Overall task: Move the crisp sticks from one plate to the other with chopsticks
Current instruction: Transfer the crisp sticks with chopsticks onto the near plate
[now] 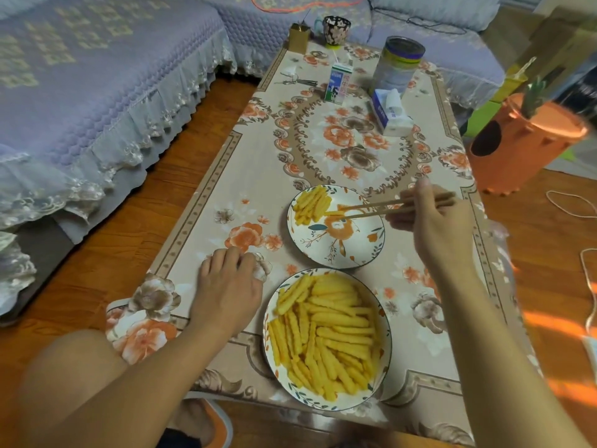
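Two floral plates stand on the table. The near plate (270,321) is heaped with yellow crisp sticks (326,331). The far plate (371,244) holds a small pile of sticks (310,203) at its far left. My right hand (433,227) grips wooden chopsticks (371,210), whose tips reach over the far plate and pinch one crisp stick (334,214) beside the pile. My left hand (226,279) rests on the tablecloth left of the near plate, fingers curled, holding nothing.
Farther back on the table are a milk carton (337,84), a tissue pack (389,113), a tin can (400,64), a mug (336,29) and scissors (298,81). An orange bin (517,147) stands to the right, a sofa (80,92) to the left.
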The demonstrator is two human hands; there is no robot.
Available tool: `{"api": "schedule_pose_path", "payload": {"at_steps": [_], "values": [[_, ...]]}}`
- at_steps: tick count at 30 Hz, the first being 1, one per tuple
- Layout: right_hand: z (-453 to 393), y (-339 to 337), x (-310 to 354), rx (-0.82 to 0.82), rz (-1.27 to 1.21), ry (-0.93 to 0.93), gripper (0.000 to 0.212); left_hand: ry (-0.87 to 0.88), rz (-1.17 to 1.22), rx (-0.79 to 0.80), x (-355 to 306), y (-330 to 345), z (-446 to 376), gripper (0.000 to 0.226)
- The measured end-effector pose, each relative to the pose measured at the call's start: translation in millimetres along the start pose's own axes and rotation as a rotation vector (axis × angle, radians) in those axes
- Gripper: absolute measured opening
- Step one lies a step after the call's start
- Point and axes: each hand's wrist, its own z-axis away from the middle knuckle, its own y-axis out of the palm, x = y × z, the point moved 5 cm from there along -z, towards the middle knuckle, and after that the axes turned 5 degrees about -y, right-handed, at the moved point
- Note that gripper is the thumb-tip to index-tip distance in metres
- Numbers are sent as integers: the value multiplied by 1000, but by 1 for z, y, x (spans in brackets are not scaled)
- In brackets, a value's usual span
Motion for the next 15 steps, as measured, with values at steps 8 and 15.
{"api": "schedule_pose_path", "payload": {"at_steps": [8, 15], "values": [[-37, 23, -25, 27, 35, 46, 46, -1, 6, -4, 0, 0, -1, 41], [-16, -9, -1, 17, -61, 74, 55, -1, 12, -6, 0, -1, -1, 41]]}}
